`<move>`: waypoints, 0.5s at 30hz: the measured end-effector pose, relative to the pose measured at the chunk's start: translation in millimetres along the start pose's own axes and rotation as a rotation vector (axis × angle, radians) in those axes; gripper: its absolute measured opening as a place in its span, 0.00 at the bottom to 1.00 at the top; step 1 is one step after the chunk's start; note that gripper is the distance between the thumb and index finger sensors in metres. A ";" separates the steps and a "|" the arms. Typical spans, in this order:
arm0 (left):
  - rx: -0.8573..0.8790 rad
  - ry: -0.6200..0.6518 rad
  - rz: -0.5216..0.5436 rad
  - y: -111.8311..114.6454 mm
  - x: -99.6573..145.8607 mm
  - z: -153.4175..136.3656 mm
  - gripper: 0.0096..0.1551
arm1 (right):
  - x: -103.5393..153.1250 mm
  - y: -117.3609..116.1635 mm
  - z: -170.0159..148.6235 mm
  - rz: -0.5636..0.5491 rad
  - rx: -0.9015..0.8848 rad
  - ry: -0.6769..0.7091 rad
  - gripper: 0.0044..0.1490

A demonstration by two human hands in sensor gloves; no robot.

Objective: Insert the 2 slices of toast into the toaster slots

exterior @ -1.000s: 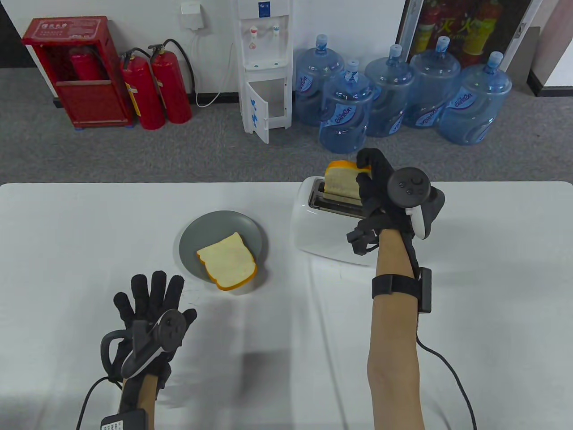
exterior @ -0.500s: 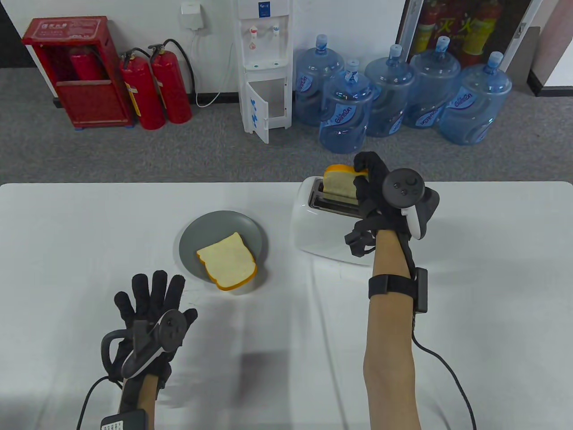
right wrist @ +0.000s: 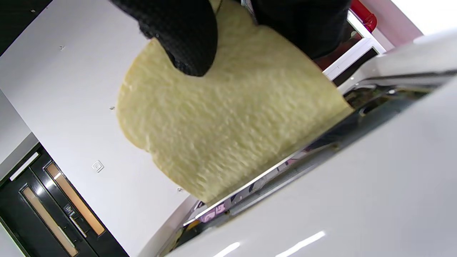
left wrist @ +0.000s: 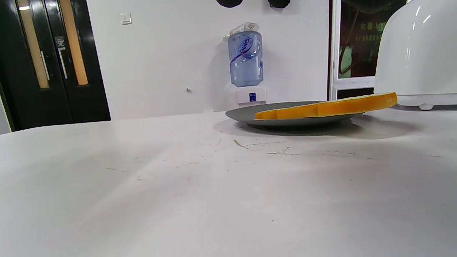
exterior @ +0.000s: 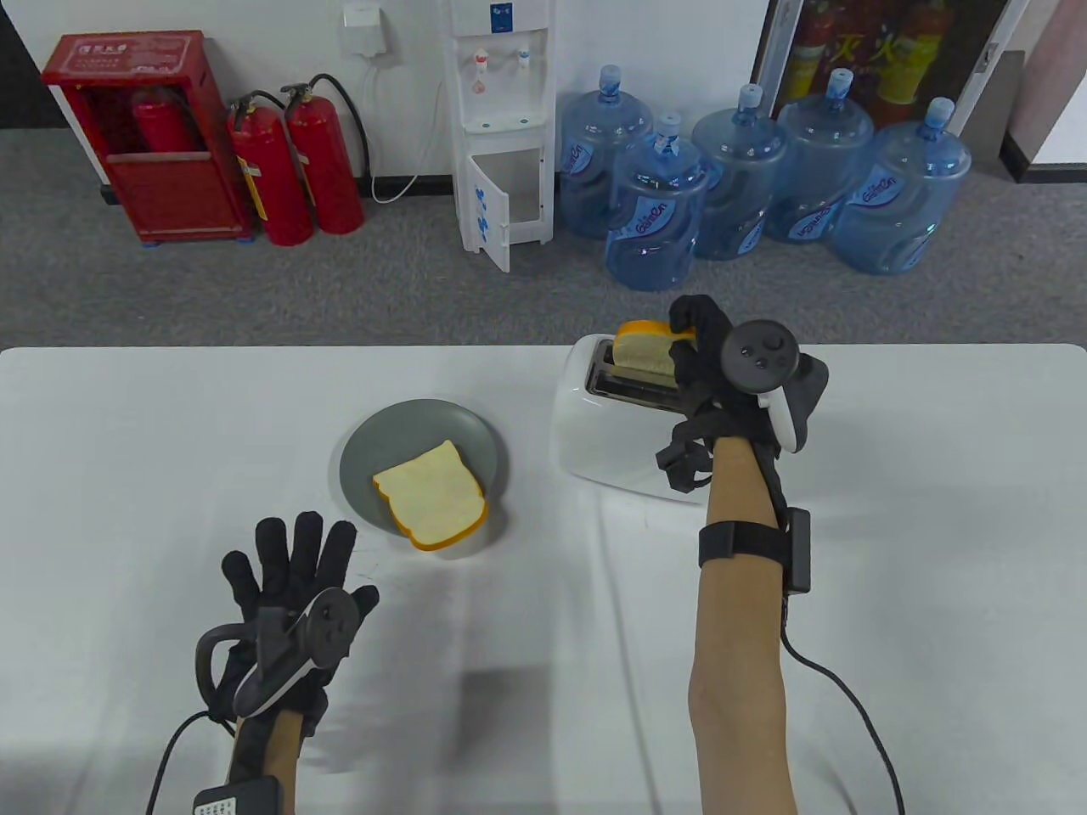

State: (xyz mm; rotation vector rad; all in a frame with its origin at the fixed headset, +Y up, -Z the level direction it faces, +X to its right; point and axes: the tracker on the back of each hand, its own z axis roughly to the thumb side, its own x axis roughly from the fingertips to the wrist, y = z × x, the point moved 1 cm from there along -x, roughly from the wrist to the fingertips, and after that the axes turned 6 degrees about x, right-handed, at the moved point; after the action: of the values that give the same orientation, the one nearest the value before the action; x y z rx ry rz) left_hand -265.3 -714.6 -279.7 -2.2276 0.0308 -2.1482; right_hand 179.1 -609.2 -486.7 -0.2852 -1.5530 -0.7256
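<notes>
A white toaster [exterior: 607,424] stands on the table right of centre. My right hand [exterior: 698,344] pinches a slice of toast [exterior: 645,348] upright, its lower part down in the toaster's far slot. In the right wrist view the toast [right wrist: 228,121] fills the middle, fingertips [right wrist: 185,39] on its top edge, its lower edge inside the slot of the toaster [right wrist: 357,185]. The second slice [exterior: 433,497] lies flat on a grey plate [exterior: 374,446], overhanging the near rim. My left hand [exterior: 289,569] rests flat on the table near the plate, fingers spread, holding nothing. The left wrist view shows slice [left wrist: 328,107], plate [left wrist: 246,116] and toaster [left wrist: 417,57].
The white table [exterior: 127,475] reaches the far edge just behind the toaster. Beyond it on the floor stand several water jugs [exterior: 654,212], a water dispenser [exterior: 501,127] and red fire extinguishers [exterior: 293,170]. A cable [exterior: 849,705] trails from my right wrist.
My right hand has lowered the toast a little deeper into the far slot. The left hand has crept slightly to the right; the plate and second slice have not moved.
</notes>
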 end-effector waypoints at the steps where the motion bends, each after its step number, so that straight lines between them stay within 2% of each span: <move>1: 0.000 -0.001 -0.001 0.0 0.0 -0.3 0.44 | 0.0 -0.4 -0.3 0.001 0.000 -0.001 0.32; 7: 0.000 -0.007 -0.005 0.3 0.0 -1.6 0.44 | -2.3 -4.9 -2.8 0.063 0.002 -0.021 0.32; 15: -0.002 -0.010 -0.013 0.4 0.1 -2.2 0.44 | -3.2 -6.2 -3.0 0.070 0.020 -0.035 0.32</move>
State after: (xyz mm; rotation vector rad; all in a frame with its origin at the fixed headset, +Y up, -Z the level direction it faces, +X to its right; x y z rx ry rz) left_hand -267.5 -715.1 -279.5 -2.2461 0.0176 -2.1441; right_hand 178.3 -614.9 -491.6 -0.3369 -1.5745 -0.6533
